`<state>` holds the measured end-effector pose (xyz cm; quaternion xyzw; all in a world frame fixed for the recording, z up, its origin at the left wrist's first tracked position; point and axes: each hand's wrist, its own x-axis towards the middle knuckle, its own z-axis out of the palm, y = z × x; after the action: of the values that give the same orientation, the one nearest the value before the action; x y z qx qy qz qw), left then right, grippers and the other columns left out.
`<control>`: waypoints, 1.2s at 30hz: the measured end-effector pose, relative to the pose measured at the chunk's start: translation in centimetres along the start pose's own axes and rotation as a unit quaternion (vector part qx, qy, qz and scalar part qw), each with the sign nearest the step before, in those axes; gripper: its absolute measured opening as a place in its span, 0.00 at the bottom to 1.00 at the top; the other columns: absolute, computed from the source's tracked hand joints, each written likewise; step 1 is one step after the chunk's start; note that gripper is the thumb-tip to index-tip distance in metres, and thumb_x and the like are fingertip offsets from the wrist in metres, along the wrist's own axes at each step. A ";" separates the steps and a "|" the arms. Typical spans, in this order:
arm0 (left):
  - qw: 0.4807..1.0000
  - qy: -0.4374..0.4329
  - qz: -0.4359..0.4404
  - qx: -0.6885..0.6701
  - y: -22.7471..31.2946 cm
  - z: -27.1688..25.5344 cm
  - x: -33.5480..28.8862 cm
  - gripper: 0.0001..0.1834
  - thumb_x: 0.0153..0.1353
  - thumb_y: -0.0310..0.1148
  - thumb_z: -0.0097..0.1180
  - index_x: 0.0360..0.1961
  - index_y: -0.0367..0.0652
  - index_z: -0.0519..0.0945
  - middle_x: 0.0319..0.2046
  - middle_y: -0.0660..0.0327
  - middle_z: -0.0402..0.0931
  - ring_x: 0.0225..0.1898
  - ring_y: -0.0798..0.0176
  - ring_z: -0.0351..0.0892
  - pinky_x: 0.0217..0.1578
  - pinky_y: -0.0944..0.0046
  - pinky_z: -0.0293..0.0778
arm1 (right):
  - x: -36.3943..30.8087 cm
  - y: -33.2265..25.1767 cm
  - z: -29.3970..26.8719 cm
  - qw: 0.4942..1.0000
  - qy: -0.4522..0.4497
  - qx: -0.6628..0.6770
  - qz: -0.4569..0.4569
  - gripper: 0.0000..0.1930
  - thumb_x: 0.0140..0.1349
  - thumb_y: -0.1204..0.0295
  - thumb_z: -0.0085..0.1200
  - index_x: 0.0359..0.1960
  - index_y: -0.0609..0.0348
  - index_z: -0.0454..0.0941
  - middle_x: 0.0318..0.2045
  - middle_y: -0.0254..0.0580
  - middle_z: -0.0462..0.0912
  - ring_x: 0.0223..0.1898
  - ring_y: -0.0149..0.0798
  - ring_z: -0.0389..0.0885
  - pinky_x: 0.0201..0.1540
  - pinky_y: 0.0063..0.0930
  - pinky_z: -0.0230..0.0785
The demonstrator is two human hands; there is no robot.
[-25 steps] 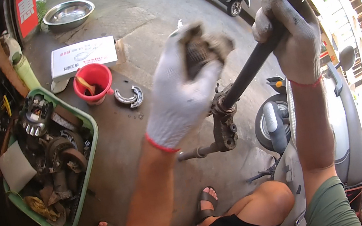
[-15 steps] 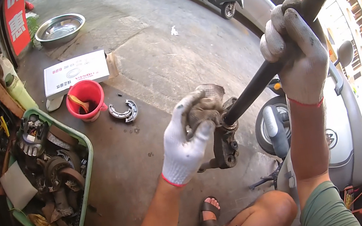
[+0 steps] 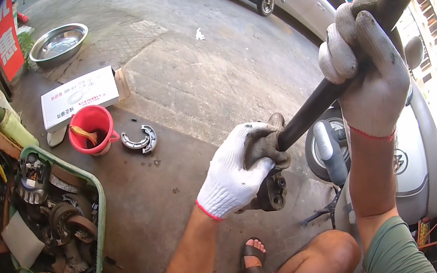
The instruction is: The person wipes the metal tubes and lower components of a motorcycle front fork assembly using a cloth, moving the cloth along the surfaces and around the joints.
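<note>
- The grey-white-gloved right hand (image 3: 366,61) gripped a long, black metal tube (image 3: 313,107), slanting up toward one o'clock.
- The white-and-grey-gloved left hand (image 3: 235,165) curled round the tube's lower end.
- At its five o'clock, a dark metal bracket (image 3: 271,194) seemed joined on; the hidden joint left completeness unclear.

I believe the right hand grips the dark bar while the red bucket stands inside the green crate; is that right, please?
Not quite: the head view shows the red bucket on the floor beside the green crate; the right hand does grip the dark bar.
</note>
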<state>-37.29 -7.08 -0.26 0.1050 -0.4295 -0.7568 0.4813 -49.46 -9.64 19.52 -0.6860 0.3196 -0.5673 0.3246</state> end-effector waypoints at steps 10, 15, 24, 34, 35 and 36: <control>0.986 0.108 0.081 -0.098 -2.4 1.8 0.2 0.22 0.64 0.11 0.43 0.60 0.32 0.70 0.47 0.57 0.78 0.45 0.70 0.80 0.53 0.67 0.77 | -0.2 0.1 -0.8 0.998 -0.005 0.056 -0.014 0.09 0.76 0.73 0.48 0.51 0.64 0.75 0.32 0.42 0.77 0.21 0.29 0.71 0.23 0.26 0.61; 0.995 0.075 0.057 0.016 -2.3 0.5 3.1 0.21 0.65 0.11 0.42 0.59 0.31 0.70 0.45 0.58 0.78 0.44 0.69 0.80 0.52 0.67 0.78 | -0.5 -0.4 -1.1 0.998 -0.003 0.060 -0.014 0.10 0.77 0.74 0.45 0.54 0.63 0.72 0.35 0.41 0.76 0.21 0.28 0.70 0.23 0.26 0.61; 0.970 0.207 0.109 0.069 -1.2 -2.9 3.3 0.16 0.64 0.27 0.62 0.52 0.33 0.79 0.47 0.51 0.81 0.47 0.57 0.83 0.50 0.61 0.79 | -0.5 -0.5 0.4 0.997 -0.055 0.055 -0.028 0.11 0.78 0.73 0.42 0.57 0.63 0.69 0.35 0.39 0.73 0.22 0.28 0.68 0.24 0.26 0.62; 0.902 0.117 0.240 0.338 -0.4 -1.5 1.9 0.15 0.62 0.25 0.57 0.50 0.38 0.84 0.49 0.53 0.78 0.54 0.52 0.76 0.60 0.56 0.71 | -0.8 -0.6 -0.2 0.996 -0.049 0.068 -0.018 0.13 0.78 0.69 0.43 0.59 0.59 0.69 0.32 0.37 0.68 0.20 0.26 0.64 0.22 0.23 0.59; 0.898 0.071 0.250 0.355 -0.8 -1.6 2.1 0.16 0.62 0.26 0.57 0.51 0.39 0.85 0.50 0.53 0.78 0.56 0.51 0.74 0.62 0.55 0.69 | -0.8 -0.6 -0.1 0.996 -0.048 0.072 -0.015 0.13 0.78 0.69 0.43 0.59 0.59 0.69 0.32 0.37 0.68 0.20 0.26 0.64 0.22 0.23 0.59; 0.921 0.055 0.221 0.316 -1.1 -1.3 1.8 0.16 0.62 0.28 0.56 0.51 0.41 0.85 0.52 0.52 0.77 0.58 0.50 0.72 0.64 0.54 0.66 | -0.8 -0.7 -0.1 0.996 -0.049 0.072 -0.015 0.13 0.78 0.69 0.43 0.59 0.59 0.69 0.32 0.37 0.68 0.20 0.26 0.64 0.22 0.23 0.59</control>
<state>-38.21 -9.10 -1.39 0.1956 -0.6316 -0.4491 0.6010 -49.63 -8.62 19.61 -0.6926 0.2514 -0.5593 0.3798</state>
